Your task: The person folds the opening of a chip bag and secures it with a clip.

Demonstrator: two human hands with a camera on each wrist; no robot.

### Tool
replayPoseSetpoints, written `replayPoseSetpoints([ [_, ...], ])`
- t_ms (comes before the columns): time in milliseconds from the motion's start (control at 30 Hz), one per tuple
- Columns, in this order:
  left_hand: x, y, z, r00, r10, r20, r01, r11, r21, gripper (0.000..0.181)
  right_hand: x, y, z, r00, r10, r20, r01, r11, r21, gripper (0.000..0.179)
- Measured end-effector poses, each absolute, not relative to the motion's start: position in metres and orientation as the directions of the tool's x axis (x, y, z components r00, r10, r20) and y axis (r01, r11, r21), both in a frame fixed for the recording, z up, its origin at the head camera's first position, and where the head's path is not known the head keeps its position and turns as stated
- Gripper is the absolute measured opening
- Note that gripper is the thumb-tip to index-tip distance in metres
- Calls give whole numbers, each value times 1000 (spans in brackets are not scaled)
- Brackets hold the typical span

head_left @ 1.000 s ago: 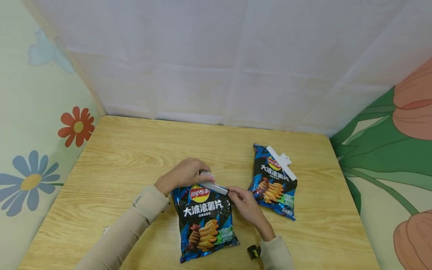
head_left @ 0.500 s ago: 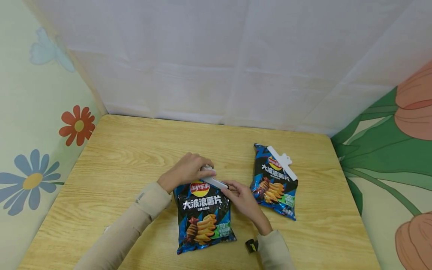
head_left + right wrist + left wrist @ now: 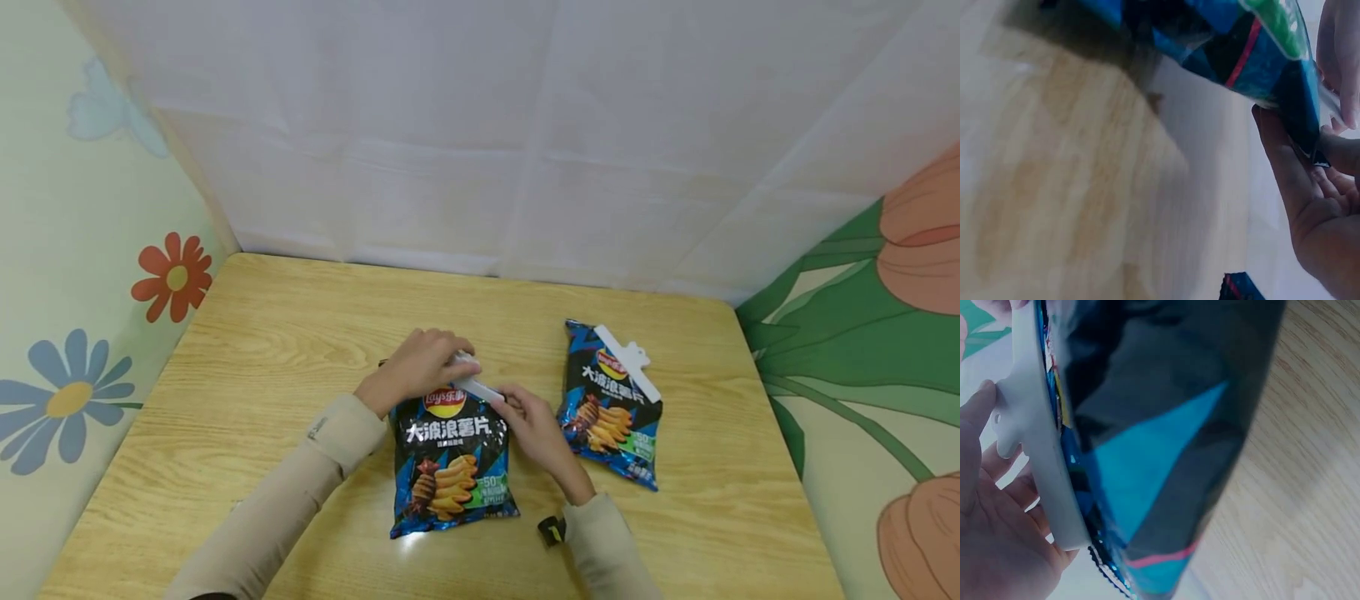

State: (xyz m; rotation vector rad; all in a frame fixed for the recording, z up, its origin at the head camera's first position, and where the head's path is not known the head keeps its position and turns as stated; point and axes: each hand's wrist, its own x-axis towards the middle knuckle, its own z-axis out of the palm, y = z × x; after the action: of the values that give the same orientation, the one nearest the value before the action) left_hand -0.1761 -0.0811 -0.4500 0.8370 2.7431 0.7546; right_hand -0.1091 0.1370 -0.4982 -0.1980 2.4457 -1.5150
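Observation:
A black and blue Lay's chip bag [image 3: 450,467] is in front of me, its printed side up, with a white bag clip [image 3: 477,388] along its top edge. My left hand [image 3: 422,365] holds the clip by its handle; in the left wrist view the thumb presses the clip's handle [image 3: 1010,406], fingers behind. With thumb and fingers my right hand [image 3: 536,429] pinches the bag's upper right corner, by the clip's end. The right wrist view shows that corner [image 3: 1300,128] between them, the bag raised off the table there. How far the clip's jaws grip the bag is hidden.
Another Lay's bag [image 3: 600,417] lies to the right, a white clip [image 3: 628,360] across its upper right corner. The wooden table [image 3: 300,308] meets a white cloth [image 3: 420,200] at the back. Painted flower panels stand on both sides.
Both hands have moved slightly away from me, carrying the bag and its clip toward the back of the table. The right-hand bag has stayed put.

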Motion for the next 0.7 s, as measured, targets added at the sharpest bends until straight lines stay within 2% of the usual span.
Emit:
replayPoseSetpoints([
  [367, -188, -88, -455, -866, 499, 29, 452, 757, 473, 49, -128, 132, -497, -964, -242, -111, -11, 453, -891, 30],
  [700, -198, -100, -456, -910, 410, 57, 388, 796, 464, 46, -141, 135, -492, -971, -172, -163, 62, 478, -876, 33],
])
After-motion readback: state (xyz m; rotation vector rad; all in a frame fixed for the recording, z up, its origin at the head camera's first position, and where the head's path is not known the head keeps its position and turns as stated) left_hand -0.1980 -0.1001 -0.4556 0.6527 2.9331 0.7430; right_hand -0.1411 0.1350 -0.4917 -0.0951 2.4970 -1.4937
